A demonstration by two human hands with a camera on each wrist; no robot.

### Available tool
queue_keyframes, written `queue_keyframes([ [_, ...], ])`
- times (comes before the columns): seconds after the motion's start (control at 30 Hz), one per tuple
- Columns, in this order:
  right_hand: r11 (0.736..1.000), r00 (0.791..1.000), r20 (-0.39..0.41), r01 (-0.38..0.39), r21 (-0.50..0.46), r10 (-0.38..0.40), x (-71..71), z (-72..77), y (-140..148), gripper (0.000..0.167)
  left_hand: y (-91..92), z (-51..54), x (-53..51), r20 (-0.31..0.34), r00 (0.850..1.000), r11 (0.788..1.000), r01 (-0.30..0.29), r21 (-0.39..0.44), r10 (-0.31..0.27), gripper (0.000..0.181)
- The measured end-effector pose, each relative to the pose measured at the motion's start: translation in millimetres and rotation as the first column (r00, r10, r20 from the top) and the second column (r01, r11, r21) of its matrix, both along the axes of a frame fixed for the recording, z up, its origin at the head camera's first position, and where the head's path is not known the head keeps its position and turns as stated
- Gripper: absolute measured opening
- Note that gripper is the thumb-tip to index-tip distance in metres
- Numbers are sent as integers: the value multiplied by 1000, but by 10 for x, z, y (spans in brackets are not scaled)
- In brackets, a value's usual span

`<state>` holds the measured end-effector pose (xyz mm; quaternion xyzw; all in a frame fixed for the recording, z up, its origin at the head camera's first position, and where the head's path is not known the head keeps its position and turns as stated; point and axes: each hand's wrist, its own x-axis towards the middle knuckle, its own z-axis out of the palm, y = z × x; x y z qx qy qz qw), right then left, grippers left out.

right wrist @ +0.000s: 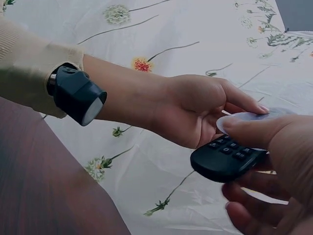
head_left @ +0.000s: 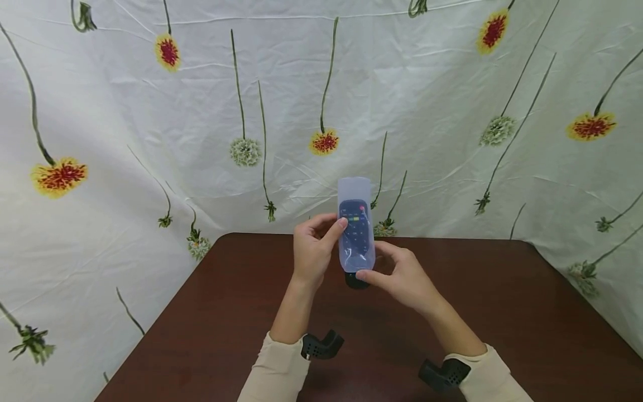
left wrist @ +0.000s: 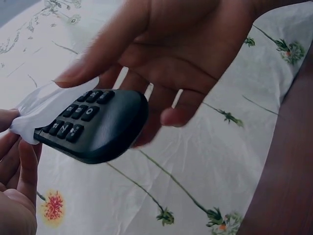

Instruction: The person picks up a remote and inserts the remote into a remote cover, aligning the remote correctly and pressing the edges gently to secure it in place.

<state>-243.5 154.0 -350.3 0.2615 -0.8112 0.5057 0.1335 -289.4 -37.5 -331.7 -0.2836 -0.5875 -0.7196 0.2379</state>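
Observation:
A black remote control (head_left: 356, 282) with several buttons sits inside a translucent plastic sleeve (head_left: 354, 188), held upright above the table. Its lower end sticks out of the sleeve. My left hand (head_left: 312, 248) grips the sleeved remote from the left, thumb across its front and fingers behind. On the other side, my right hand (head_left: 404, 273) pinches the sleeve's lower edge near the bare end. In the left wrist view, the remote's uncovered end (left wrist: 115, 125) shows number keys beside bunched sleeve plastic (left wrist: 46, 105). The right wrist view shows the right thumb on the sleeve rim (right wrist: 230, 120).
A dark reddish-brown table (head_left: 226, 312) lies below both hands. Behind and around it hangs a white cloth (head_left: 427, 111) printed with flowers. Black camera mounts sit on the left wrist (head_left: 321, 344) and right wrist (head_left: 444, 374), over light sleeve cuffs.

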Motion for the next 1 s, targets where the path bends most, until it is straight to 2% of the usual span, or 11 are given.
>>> queue_keyframes([
  [0.1, 996, 998, 15, -57, 65, 57, -20, -17, -9, 52, -5, 11, 0, 12, 1000, 1000, -6, 17, 6, 19],
  [0.17, 994, 998, 14, -69, 89, 68, -31, -31, -17, 47, -6, 15, 1, 17, 1000, 1000, 1, 24, -2, 19],
  [0.37, 996, 1000, 5, -31, 79, 31, -33, -38, -22, 41, 5, 5, 0, 6, 1000, 1000, 17, 5, -17, 19],
  [0.53, 998, 999, 4, -33, 62, 33, -38, -38, -32, 39, -3, -6, -1, -4, 1000, 1000, 13, -24, -13, 19],
  [0.83, 999, 1000, -16, -1, 41, 2, -25, -35, -50, 38, 2, -13, -9, 4, 998, 997, 60, -42, -60, 15],
  [1.0, 1000, 1000, -8, 1, 16, -1, -24, -39, -52, 36, 16, -11, -10, 3, 998, 996, 68, -51, -68, 17],
])
